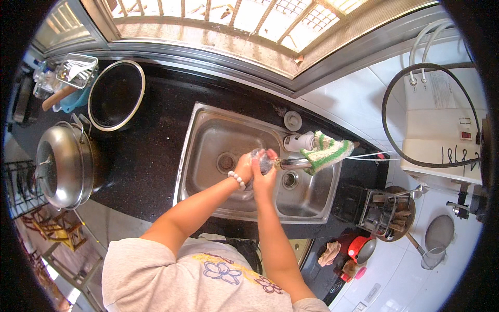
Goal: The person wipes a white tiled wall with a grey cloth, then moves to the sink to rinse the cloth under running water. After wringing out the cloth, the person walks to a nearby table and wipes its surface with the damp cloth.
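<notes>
Both my hands are together over the double-bowl steel sink [193, 156], close to the divider between its bowls. My left hand [243, 169], with a white bead bracelet at the wrist, is closed around a small shiny greyish, see-through thing [265, 164]. My right hand [264, 179] closes on the same thing from the other side. A bit of red shows at its far edge, but its kind cannot be made out. Right beside my fingers is the mouth of the chrome tap [293, 164]. A green and white knitted cloth [328, 154] is draped over the tap.
On the black counter [150, 156] to the left stand a lidded steel pot [62, 166] and a round dark pan [117, 96]. A white bottle [300, 141] lies behind the tap. A utensil rack [382, 210] stands on the right, below a white wall heater [442, 119].
</notes>
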Action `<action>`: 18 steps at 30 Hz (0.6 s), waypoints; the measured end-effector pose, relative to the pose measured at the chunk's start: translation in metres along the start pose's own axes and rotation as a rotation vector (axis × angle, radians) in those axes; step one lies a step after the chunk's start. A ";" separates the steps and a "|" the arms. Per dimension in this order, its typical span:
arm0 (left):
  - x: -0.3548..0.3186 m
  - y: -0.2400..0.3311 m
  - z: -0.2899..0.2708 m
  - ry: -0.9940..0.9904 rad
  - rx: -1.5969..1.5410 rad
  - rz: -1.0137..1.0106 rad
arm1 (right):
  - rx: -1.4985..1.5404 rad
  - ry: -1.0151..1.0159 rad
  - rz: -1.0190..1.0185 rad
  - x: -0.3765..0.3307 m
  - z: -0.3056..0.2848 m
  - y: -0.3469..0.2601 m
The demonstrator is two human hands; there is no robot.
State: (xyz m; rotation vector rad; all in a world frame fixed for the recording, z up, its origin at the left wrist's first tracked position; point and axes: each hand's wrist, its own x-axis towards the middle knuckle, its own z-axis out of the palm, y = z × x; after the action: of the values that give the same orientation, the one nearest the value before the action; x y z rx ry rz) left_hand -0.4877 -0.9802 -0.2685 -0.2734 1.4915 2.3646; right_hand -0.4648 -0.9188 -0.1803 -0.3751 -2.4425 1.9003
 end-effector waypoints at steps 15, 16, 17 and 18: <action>-0.041 0.050 0.008 -0.114 -0.310 -0.497 | -0.110 0.147 -0.031 0.021 -0.001 0.021; -0.051 0.067 0.019 -0.056 -0.244 -0.615 | -0.018 0.246 -0.080 0.030 -0.002 0.043; -0.060 0.076 0.022 0.013 -0.179 -0.724 | -0.026 0.200 -0.063 0.031 -0.004 0.053; -0.062 0.068 0.019 0.018 -0.213 -0.779 | -0.035 0.157 -0.048 0.031 -0.007 0.058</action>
State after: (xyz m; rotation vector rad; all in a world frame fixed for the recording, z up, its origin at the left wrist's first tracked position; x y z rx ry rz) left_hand -0.4555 -1.0006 -0.1829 -0.7684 0.8909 1.8628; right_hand -0.4837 -0.8925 -0.2379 -0.4447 -2.3644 1.7410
